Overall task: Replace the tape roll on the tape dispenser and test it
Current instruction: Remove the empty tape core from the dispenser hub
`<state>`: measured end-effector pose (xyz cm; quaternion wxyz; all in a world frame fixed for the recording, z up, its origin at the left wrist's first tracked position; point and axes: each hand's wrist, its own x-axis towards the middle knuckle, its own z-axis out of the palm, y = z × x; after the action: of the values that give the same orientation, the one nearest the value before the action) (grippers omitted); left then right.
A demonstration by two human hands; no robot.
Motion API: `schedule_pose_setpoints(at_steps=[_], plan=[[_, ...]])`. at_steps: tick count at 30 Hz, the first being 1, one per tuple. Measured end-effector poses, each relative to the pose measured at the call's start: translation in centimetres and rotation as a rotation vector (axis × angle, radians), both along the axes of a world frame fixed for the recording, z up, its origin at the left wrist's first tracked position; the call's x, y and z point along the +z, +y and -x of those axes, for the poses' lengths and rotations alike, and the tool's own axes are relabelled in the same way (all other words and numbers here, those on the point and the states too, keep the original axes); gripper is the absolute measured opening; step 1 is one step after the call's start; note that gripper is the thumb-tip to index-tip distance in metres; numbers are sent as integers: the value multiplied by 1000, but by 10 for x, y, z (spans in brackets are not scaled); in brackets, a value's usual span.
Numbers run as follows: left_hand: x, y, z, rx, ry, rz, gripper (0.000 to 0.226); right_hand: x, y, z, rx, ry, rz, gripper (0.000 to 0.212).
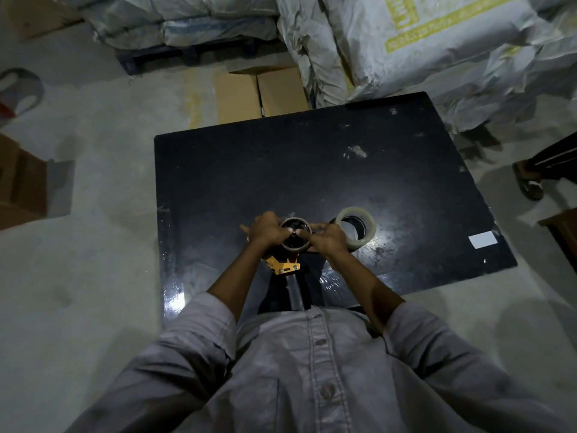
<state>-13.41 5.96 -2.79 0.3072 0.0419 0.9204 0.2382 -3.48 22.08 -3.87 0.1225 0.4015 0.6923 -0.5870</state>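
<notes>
Near the frame centre, the left hand (268, 229) and right hand (324, 237) are closed on the empty core (295, 234) of the tape dispenser (282, 266); a new tape roll (356, 225) lies just right on the black table (281, 170).

This looks like a warehouse or storeroom. Big woven sacks (421, 42) are stacked against the far side, some resting on a dark pallet (184, 56), and cardboard boxes (260, 93) stand on a bare, stained concrete floor (103, 245). A plain black table (312, 170), scuffed and marked with bits of stuck tape, serves as a packing surface, with a clear tape roll (356, 226) lying on it under dim light.
</notes>
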Motion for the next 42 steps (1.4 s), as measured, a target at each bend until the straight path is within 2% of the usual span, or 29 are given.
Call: schedule_pose_setpoints(at_steps=[5,9,13,15,19,23,26,30,34,38,42], plan=[[14,11,-8,21,102,95,20,-15,4,3,-37,-18,62,43],[21,9,-12,-14,44,123,21,-8,0,6,-44,-19,-41,36],[24,8,-19,-15,21,28,22,-10,1,7,-37,-23,-82,37],[24,10,-20,-4,24,21,24,-9,1,5,-35,-25,-42,35],[19,8,-19,32,35,33,19,-16,1,3,-30,-18,-15,46],[18,9,-20,45,28,52,33,-4,1,0,-45,7,-2,53],[21,10,-21,72,33,34,42,2,1,0,-59,17,-24,48],[31,11,-25,109,56,14,36,6,1,2,-38,12,-89,39],[32,10,-29,152,114,-2,14,5,1,2,-67,-4,-81,39],[33,11,-34,176,133,-1,18,2,-2,3,-95,-38,-99,44],[31,11,-35,160,153,26,22,3,-3,4,-95,-24,-137,27]])
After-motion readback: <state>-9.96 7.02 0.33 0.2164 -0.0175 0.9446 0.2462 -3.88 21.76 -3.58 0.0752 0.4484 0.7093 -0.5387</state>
